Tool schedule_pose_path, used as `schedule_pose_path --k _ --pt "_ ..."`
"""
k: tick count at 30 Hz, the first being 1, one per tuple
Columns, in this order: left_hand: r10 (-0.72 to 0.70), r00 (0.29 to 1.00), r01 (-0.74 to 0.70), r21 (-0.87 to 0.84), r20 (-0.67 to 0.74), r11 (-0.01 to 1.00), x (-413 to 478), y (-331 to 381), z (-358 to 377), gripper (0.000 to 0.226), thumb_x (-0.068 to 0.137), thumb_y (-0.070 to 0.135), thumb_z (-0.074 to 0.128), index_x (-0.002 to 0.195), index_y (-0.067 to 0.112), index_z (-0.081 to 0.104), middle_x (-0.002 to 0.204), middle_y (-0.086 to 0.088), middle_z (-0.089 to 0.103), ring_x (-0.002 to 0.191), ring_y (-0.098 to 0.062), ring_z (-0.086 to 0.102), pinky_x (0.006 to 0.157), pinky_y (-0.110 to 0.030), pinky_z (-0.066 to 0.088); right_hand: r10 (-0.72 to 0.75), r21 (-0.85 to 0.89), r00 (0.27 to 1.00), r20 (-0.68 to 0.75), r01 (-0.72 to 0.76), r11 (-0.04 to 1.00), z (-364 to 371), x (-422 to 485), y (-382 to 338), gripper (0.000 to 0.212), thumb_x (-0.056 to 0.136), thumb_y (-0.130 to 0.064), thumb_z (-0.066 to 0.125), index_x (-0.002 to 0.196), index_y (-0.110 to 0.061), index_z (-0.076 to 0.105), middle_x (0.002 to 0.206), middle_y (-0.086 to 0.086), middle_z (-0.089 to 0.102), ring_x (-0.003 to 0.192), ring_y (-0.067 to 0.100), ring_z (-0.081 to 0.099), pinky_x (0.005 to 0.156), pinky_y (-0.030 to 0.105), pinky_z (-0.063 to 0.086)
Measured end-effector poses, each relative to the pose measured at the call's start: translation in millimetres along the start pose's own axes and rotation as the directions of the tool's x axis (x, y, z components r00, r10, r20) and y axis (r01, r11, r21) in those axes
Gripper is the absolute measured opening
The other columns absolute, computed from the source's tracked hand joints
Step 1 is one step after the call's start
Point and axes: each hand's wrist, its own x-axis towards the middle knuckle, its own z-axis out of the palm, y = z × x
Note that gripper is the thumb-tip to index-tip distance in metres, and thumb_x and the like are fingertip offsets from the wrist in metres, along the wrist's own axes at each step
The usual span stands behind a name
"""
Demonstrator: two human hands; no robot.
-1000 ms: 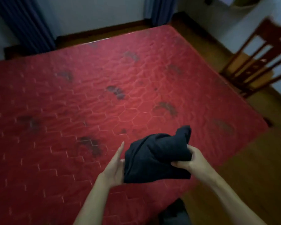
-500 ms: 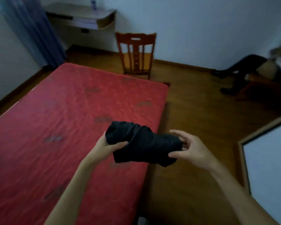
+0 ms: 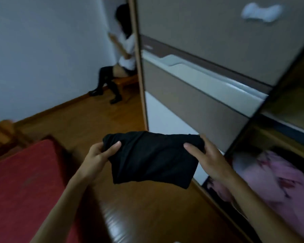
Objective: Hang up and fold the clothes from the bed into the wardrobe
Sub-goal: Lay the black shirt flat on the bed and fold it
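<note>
A folded black garment (image 3: 153, 158) hangs in the air between both hands, above the wooden floor. My left hand (image 3: 99, 157) grips its left end, thumb on top. My right hand (image 3: 207, 158) grips its right end, thumb laid over the fold. The wardrobe (image 3: 191, 95) stands straight ahead, its sliding door partly aside. Through the opening at the right, a low shelf holds pink floral fabric (image 3: 270, 181). The red bed (image 3: 21, 190) lies at the lower left.
A person (image 3: 125, 55) sits on a wooden seat in the far corner, left of the wardrobe. A wooden chair (image 3: 2, 134) shows blurred at the left edge. Something white (image 3: 261, 12) shows at the top right of the wardrobe. Wooden floor (image 3: 98, 120) runs between bed and wardrobe.
The view has swung right from the bed to the wardrobe. The black garment came off the bed and is now carried in both hands, folded flatter.
</note>
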Motion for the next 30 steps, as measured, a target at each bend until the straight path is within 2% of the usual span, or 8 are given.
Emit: schedule_pose_path --k 3,7,10,13,18,22,26,30 --pt "0.042 0.990 -0.042 0.000 0.136 0.999 41.3 21.7 86.4 0.030 0.097 0.030 0.058 0.111 0.005 0.069 0.107 -0.009 0.074 0.099 -0.025 0.071 0.078 -0.031 0.058 0.120 0.200 0.961 -0.248 -0.070 0.977 -61.1 -22.4 10.3 0.031 0.092 -0.045 0.059 0.117 -0.026 0.061 0.110 -0.010 0.071 0.098 0.001 0.068 0.077 0.019 0.053" --pt "-0.033 0.949 0.044 -0.026 0.312 0.999 75.1 43.7 197.8 0.032 0.099 0.032 0.053 0.117 0.009 0.066 0.106 -0.008 0.075 0.097 -0.025 0.073 0.075 -0.030 0.059 0.261 0.532 0.943 -0.206 -0.116 0.839 -128.8 -66.2 22.2 0.034 0.089 -0.022 0.065 0.123 -0.021 0.060 0.108 -0.005 0.075 0.096 0.006 0.071 0.070 0.019 0.057" --pt "-0.144 0.875 0.161 0.002 0.462 0.987 93.8 50.8 265.6 0.038 0.094 0.041 0.059 0.119 0.013 0.067 0.109 -0.006 0.075 0.101 -0.023 0.072 0.086 -0.037 0.058 0.295 0.442 0.916 -0.271 -0.154 0.883 -170.5 -99.9 41.9 0.047 0.080 -0.004 0.073 0.124 -0.015 0.061 0.118 0.000 0.072 0.109 0.015 0.068 0.082 0.025 0.057" --pt "-0.191 0.770 0.173 0.089 0.609 0.981 107.0 54.6 323.7 0.049 0.079 0.036 0.078 0.120 0.012 0.066 0.113 -0.006 0.074 0.104 -0.021 0.071 0.093 -0.039 0.056 0.343 0.406 0.829 -0.442 -0.156 0.900 -211.8 -123.6 58.6 0.045 0.083 -0.011 0.073 0.126 -0.019 0.062 0.124 -0.001 0.070 0.112 0.015 0.067 0.093 0.033 0.055" --pt "-0.096 0.706 0.093 0.043 0.702 0.995 131.4 67.4 408.0 0.042 0.077 0.012 0.082 0.115 0.012 0.066 0.109 -0.005 0.075 0.100 -0.021 0.072 0.087 -0.036 0.059 0.369 0.435 0.678 -0.635 -0.080 0.897 -284.6 -131.6 60.1 0.027 0.082 -0.022 0.076 0.108 -0.017 0.072 0.109 0.003 0.075 0.098 0.014 0.072 0.084 0.030 0.058" --pt "0.013 0.751 0.009 -0.030 0.660 1.000 162.6 84.2 470.3 0.050 0.077 0.023 0.083 0.121 0.013 0.059 0.111 -0.002 0.072 0.103 -0.020 0.070 0.092 -0.036 0.057 0.319 0.297 0.583 -0.747 -0.137 0.945 -336.9 -115.3 55.3 0.013 0.088 -0.021 0.070 0.101 -0.023 0.068 0.096 -0.008 0.071 0.078 0.000 0.070 0.059 0.010 0.051" --pt "0.222 0.840 -0.230 -0.046 0.494 0.972 182.3 110.9 531.0 0.067 0.083 0.024 0.079 0.135 0.015 0.039 0.119 0.014 0.057 0.111 -0.006 0.058 0.094 -0.019 0.047 0.293 0.216 0.560 -0.775 -0.202 0.955 -412.2 -75.9 60.9 0.026 0.083 -0.031 0.075 0.108 -0.026 0.069 0.117 0.002 0.071 0.100 0.013 0.068 0.085 0.030 0.055" --pt "0.372 0.843 -0.441 0.106 0.388 0.891 233.1 140.4 592.7 0.073 0.092 0.026 0.069 0.151 0.018 0.028 0.138 0.000 0.053 0.126 -0.017 0.051 0.107 -0.028 0.041 0.262 0.213 0.609 -0.749 -0.153 0.965 -485.1 -19.0 64.9 0.013 0.088 -0.026 0.072 0.098 -0.026 0.064 0.106 -0.003 0.068 0.088 0.009 0.064 0.081 0.028 0.055"
